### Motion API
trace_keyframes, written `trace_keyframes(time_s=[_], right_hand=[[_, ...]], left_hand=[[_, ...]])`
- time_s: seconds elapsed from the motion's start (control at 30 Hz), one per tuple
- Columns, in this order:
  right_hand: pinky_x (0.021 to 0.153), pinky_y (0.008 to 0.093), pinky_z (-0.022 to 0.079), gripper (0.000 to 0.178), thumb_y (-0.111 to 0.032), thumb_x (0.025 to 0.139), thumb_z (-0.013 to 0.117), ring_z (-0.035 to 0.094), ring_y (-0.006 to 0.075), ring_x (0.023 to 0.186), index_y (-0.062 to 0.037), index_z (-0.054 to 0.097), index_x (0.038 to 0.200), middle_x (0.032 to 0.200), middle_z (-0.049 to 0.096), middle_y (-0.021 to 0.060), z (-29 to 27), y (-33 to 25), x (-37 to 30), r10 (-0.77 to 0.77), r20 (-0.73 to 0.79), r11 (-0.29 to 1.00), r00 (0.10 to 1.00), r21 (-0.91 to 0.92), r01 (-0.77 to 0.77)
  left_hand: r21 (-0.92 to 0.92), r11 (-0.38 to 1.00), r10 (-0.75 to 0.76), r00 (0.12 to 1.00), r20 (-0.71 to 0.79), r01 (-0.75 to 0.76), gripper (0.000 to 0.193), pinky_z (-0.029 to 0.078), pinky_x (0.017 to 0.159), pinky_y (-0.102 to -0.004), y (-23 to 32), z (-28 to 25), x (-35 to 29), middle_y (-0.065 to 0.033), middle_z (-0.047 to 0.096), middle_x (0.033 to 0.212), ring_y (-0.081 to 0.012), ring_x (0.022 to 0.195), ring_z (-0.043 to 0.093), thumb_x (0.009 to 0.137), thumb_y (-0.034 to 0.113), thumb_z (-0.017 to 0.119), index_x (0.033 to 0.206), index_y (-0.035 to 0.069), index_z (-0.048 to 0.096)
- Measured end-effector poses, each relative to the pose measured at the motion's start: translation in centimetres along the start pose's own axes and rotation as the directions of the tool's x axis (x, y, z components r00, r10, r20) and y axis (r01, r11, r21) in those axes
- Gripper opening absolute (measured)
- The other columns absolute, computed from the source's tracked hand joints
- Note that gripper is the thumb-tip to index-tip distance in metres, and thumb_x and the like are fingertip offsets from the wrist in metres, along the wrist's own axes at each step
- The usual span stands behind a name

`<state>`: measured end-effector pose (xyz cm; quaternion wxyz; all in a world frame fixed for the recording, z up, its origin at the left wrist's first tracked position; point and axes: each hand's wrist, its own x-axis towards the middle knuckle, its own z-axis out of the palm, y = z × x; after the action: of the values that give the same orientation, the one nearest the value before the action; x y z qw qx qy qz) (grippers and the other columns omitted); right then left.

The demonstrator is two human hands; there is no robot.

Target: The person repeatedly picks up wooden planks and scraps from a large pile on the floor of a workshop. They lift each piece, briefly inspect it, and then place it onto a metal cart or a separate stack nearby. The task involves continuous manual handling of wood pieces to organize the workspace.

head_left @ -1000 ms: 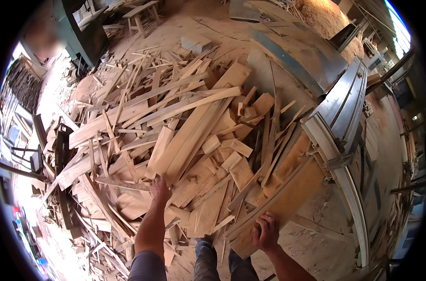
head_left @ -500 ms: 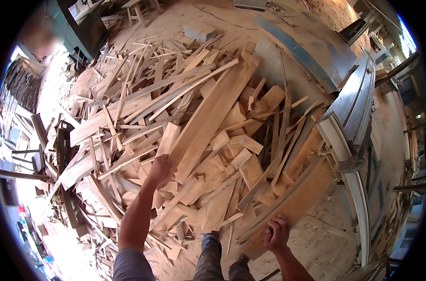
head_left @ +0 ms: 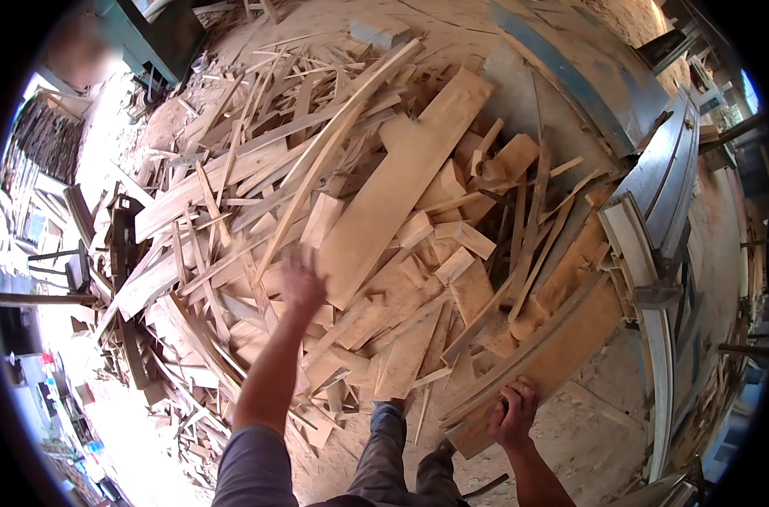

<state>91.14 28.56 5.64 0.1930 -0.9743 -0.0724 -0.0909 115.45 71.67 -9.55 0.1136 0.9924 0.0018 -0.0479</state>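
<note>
My left hand (head_left: 304, 283) is over the pile with its fingers apart, slightly blurred, holding nothing. It is beside the near end of a wide wooden board (head_left: 410, 182) that lies slanting across the heap. Just left of that board a long, narrow wooden strip (head_left: 338, 139) slopes up and away. At the lower right, my right hand (head_left: 515, 412) has its fingers curled over the edge of a long plank (head_left: 562, 355), gripping it near its close end. The far end of this plank reaches up toward the metal beams.
Scrap wood (head_left: 232, 177) of many lengths lies heaped around my feet. Curved metal beams (head_left: 651, 253) stand along the right. A large sheet panel (head_left: 587, 68) leans at the far right, and a grey block (head_left: 380, 34) sits behind the pile. A green machine (head_left: 160, 38) is at the far left.
My left hand has let go of the wide board, which now lies flatter on the heap. A long strip beside it has shifted and tilted. My right hand keeps its grip on the plank.
</note>
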Motion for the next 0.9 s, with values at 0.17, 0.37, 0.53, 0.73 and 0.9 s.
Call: trace_keyframes(time_s=[0.17, 0.37, 0.53, 0.73, 0.9], right_hand=[[0.101, 0.0539, 0.04, 0.029, -0.013, 0.08, 0.055, 0.052, 0.0376, 0.112, -0.006, 0.058, 0.108, 0.11, 0.054, 0.0132, 0.0, 0.4, -0.2, 0.009, -0.019, 1.0, 1.0, 0.004, -0.009], [0.101, 0.0537, 0.04, 0.028, -0.015, 0.084, 0.055, 0.052, 0.0365, 0.114, -0.0068, 0.059, 0.11, 0.111, 0.056, 0.0124, 0.5, 0.5, -0.3, 0.007, -0.028, 1.0, 1.0, 0.025, -0.007], [0.102, 0.0545, 0.039, 0.028, -0.015, 0.083, 0.056, 0.053, 0.0367, 0.114, -0.0063, 0.059, 0.11, 0.112, 0.056, 0.0131, -0.4, 0.6, -0.4, -0.009, -0.049, 1.0, 0.999, 0.016, 0.01], [0.102, 0.0553, 0.036, 0.031, -0.011, 0.081, 0.053, 0.05, 0.0399, 0.114, -0.0029, 0.056, 0.111, 0.113, 0.054, 0.0172, -0.8, 0.6, -0.6, -0.043, -0.059, 0.998, 0.997, 0.05, 0.046], [0.102, 0.0554, 0.036, 0.035, -0.011, 0.079, 0.053, 0.049, 0.0421, 0.115, -0.0019, 0.055, 0.112, 0.114, 0.053, 0.0192, -0.6, 0.8, -1.2, -0.05, -0.051, 0.997, 0.997, 0.051, 0.053]], left_hand=[[0.011, 0.999, -0.044, 0.99, 0.137, 0.043, 0.088, 0.022, 0.117, -0.0561, 7.1, 4.8, -0.4, -0.0311, 0.024, 0.155, -0.051, 0.144, 0.02, 0.076, 0.038, 0.079, 0.148, 0.008, 0.037], [0.35, 0.936, 0.038, 0.999, -0.005, -0.034, 0.082, 0.027, 0.108, -0.0674, 6.3, 6.1, 0.2, -0.0367, 0.021, 0.152, -0.0609, 0.137, 0.024, 0.074, 0.022, 0.072, 0.145, 0.002, 0.036], [0.2, 0.968, 0.115, 0.975, 0.189, -0.153, 0.061, 0.043, 0.099, -0.0557, 10.2, -6.1, 1.1, -0.0339, 0.042, 0.137, -0.0469, 0.127, 0.044, 0.076, 0.015, 0.066, 0.13, -0.005, 0.046], [-0.503, 0.862, 0.297, 0.867, 0.4, -0.064, 0.023, 0.05, 0.083, -0.0422, 7.1, -16.7, -1.7, -0.0207, 0.061, 0.104, -0.0342, 0.103, 0.058, 0.071, 0.012, 0.068, 0.091, 0.002, 0.066], [-0.781, 0.543, 0.174, 0.869, 0.464, 0.308, 0.034, 0.049, 0.078, -0.0418, 3.7, -17.2, -15.7, -0.0152, 0.058, 0.088, -0.0329, 0.091, 0.058, 0.063, 0.007, 0.067, 0.097, 0.006, 0.07]])
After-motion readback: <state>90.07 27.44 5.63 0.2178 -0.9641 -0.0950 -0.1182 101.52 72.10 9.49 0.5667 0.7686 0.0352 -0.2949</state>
